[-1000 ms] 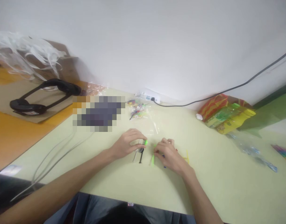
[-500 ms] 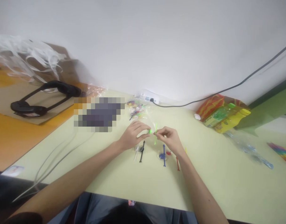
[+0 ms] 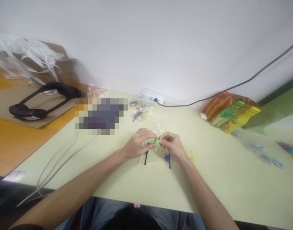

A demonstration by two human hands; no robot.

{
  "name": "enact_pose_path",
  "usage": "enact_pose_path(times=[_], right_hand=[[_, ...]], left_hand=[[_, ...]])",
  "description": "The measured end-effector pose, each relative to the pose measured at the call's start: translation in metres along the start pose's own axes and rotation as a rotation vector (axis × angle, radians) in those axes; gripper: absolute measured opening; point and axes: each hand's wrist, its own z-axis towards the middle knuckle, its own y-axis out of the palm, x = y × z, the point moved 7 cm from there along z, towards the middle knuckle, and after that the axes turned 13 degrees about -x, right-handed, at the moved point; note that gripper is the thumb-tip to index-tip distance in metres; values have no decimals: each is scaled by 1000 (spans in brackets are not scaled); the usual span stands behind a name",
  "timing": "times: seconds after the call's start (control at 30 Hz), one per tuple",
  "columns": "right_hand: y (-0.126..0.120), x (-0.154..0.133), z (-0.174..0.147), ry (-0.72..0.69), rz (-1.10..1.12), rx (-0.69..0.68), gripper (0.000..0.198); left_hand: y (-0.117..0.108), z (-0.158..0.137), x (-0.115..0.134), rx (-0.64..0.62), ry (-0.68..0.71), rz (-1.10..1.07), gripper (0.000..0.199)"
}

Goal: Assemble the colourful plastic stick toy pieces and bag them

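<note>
Over the middle of the table, my left hand [image 3: 139,143] pinches a small bright green plastic piece [image 3: 157,141] between thumb and fingers. Pinched in my right hand [image 3: 171,144] is a thin green plastic stick [image 3: 161,135], tilted, its lower end reaching below the fingertips. The two green parts meet between my hands; whether they are joined I cannot tell. Below my left hand lies a black stick with arrow-like ends [image 3: 145,158], partly covered by the fingers. A blue stick with a round part [image 3: 169,161] lies beneath my right hand. A yellow stick [image 3: 192,157] shows beside my right wrist.
Clear bags of colourful small parts [image 3: 140,111] lie toward the wall, near a white power strip [image 3: 150,96]. Snack packages [image 3: 229,115] and crumpled clear plastic [image 3: 259,151] are at right. A black frame-like device [image 3: 44,100] rests on cardboard at left. Pale cables [image 3: 57,163] cross the left side.
My hands have come together, bringing the green piece against the green stick. The stick has gone from nearly upright to tilted. My right forearm now covers the red stick.
</note>
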Motion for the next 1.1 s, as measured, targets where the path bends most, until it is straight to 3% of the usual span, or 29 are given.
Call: enact_pose_path(times=[0.67, 1.1], right_hand=[[18, -15, -4, 16, 70, -142, 31], [17, -2, -2, 23, 118, -157, 38]], left_hand=[[2, -5, -12, 31, -77, -76, 21], [4, -2, -9, 31, -51, -80, 20]])
